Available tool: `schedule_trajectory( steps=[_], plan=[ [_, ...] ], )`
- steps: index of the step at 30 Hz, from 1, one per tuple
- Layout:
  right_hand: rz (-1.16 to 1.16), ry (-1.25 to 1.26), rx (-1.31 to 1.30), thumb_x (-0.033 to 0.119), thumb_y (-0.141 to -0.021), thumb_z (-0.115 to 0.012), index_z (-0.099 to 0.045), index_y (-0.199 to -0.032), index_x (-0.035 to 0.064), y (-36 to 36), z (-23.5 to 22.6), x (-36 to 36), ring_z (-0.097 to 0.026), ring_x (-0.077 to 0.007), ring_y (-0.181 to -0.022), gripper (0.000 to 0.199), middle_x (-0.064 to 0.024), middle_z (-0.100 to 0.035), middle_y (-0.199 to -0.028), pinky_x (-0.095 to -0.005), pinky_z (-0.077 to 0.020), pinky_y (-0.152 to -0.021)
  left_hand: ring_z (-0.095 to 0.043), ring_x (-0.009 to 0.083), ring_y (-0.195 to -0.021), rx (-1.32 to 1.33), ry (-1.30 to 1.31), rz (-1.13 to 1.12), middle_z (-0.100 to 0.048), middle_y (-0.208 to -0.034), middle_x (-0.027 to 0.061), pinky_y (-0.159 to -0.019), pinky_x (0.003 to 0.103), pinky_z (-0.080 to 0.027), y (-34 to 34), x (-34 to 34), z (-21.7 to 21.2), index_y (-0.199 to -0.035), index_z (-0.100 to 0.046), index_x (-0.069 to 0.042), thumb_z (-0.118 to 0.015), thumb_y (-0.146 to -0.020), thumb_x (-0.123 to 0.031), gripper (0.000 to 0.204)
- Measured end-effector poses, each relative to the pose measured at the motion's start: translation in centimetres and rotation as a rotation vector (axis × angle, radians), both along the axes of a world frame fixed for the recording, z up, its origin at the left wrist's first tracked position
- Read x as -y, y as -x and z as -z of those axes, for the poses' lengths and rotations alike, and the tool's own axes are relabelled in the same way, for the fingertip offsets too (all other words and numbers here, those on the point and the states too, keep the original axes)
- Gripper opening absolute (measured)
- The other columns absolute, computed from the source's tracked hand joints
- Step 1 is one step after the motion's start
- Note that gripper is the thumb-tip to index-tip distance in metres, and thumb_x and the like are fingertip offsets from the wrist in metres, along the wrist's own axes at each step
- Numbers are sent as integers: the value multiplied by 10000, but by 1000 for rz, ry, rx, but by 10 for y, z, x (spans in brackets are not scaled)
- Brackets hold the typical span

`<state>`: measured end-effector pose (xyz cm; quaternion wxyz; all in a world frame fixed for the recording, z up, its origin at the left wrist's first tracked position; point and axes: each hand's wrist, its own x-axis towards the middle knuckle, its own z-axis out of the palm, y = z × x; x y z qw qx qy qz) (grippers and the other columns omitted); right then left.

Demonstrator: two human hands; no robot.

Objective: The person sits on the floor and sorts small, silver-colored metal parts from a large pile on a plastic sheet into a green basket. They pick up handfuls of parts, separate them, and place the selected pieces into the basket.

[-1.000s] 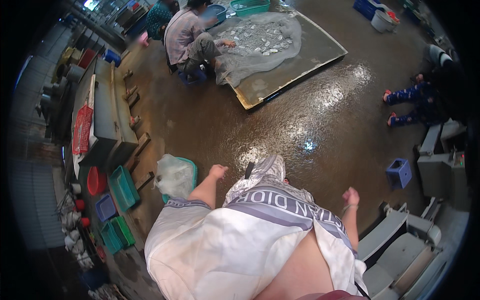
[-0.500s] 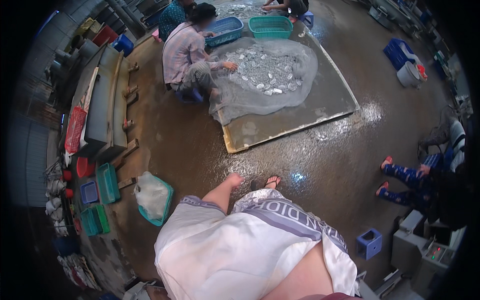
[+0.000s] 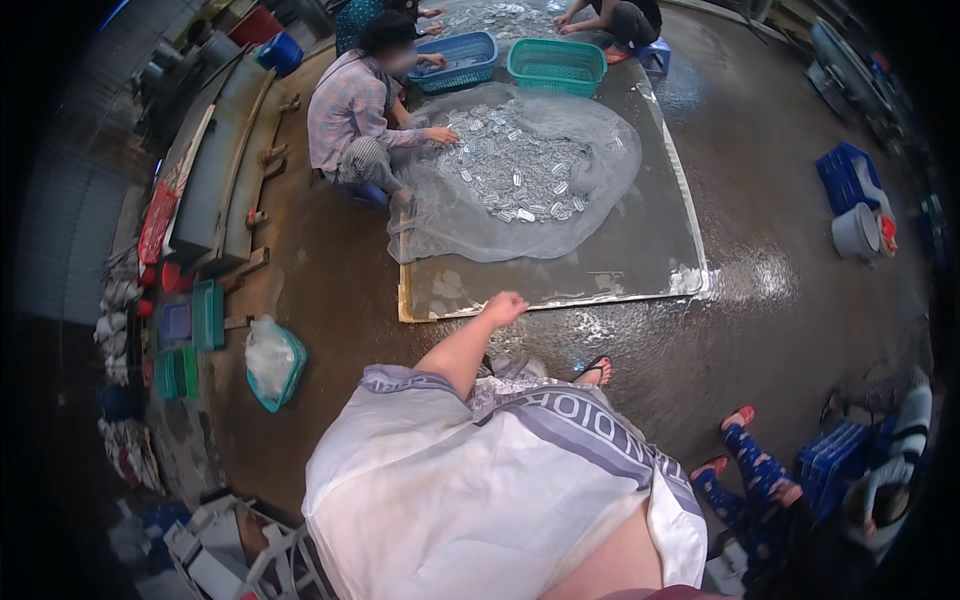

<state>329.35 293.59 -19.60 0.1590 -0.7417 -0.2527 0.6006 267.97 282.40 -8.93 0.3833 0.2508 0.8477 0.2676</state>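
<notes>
My left hand (image 3: 507,308) reaches forward from a white and grey sleeve, low in front of the near edge of a flat, pale-rimmed platform (image 3: 640,275). Its fingers are loosely curled together and nothing shows in them. It appears apart from the platform, over the wet floor. My right hand is out of view. On the platform lies a sheet of fine white netting (image 3: 450,240), bearing a heap of small, shiny, silvery-clear pieces (image 3: 515,170). A crouching person in a plaid shirt (image 3: 345,110) has one hand at the heap's left side.
A blue basket (image 3: 455,62) and a green basket (image 3: 556,68) stand beyond the heap. More people sit at the far end. Left are a long metal trough (image 3: 225,160) and a teal basket (image 3: 280,385) with a white bag. A grey bucket (image 3: 856,230) stands right; another person sits lower right.
I have moved nearer the platform, which sits lower and larger in view. My left hand has swung forward and up. The stool at lower right has gone from sight.
</notes>
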Motion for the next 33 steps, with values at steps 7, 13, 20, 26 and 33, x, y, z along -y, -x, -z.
schedule_trajectory(
  steps=[7,13,20,26,33],
  plan=[
    [-216,-305,30,198,-806,-618,-571,-756,87,120,-82,-319,-436,-87,-478,130,13,-487,-577,-227,-344,-429,-649,232,-689,155,458,-235,-665,-805,106,-676,348,-506,-51,29,-8,-877,-685,-100,-580,-747,-347,298],
    [-418,-350,-83,269,-783,-671,-599,-1025,50,217,-62,-488,-553,-122,-691,334,-25,-603,-800,-241,-454,-627,-644,250,-626,188,471,-421,-653,-749,125,-616,348,-506,-41,-58,7,-883,-672,-73,-560,-749,-276,268],
    [-991,-43,135,213,-754,-708,-612,-1018,-7,285,-119,-509,-571,-121,-746,357,-60,-629,-875,-248,-473,-644,-586,338,-919,110,244,-297,-629,-949,164,-803,400,-462,33,-260,-15,-934,-655,-76,-532,-779,-482,451],
    [-682,42,140,211,-785,-666,-596,-995,-3,277,-157,-625,-596,-158,-704,308,-80,-622,-813,-269,-492,-616,-566,144,-605,85,-187,-374,-602,-690,83,-569,300,-449,123,-426,-129,-864,-618,-9,-544,-845,-360,359],
    [-650,-126,76,197,-802,-647,-577,-1010,2,371,-218,-766,-589,-157,-702,294,-69,-613,-818,-282,-498,-628,-586,218,-614,79,2,-435,-610,-697,108,-593,354,-459,161,-478,-105,-850,-624,-12,-537,-829,-376,375]
  ],
)
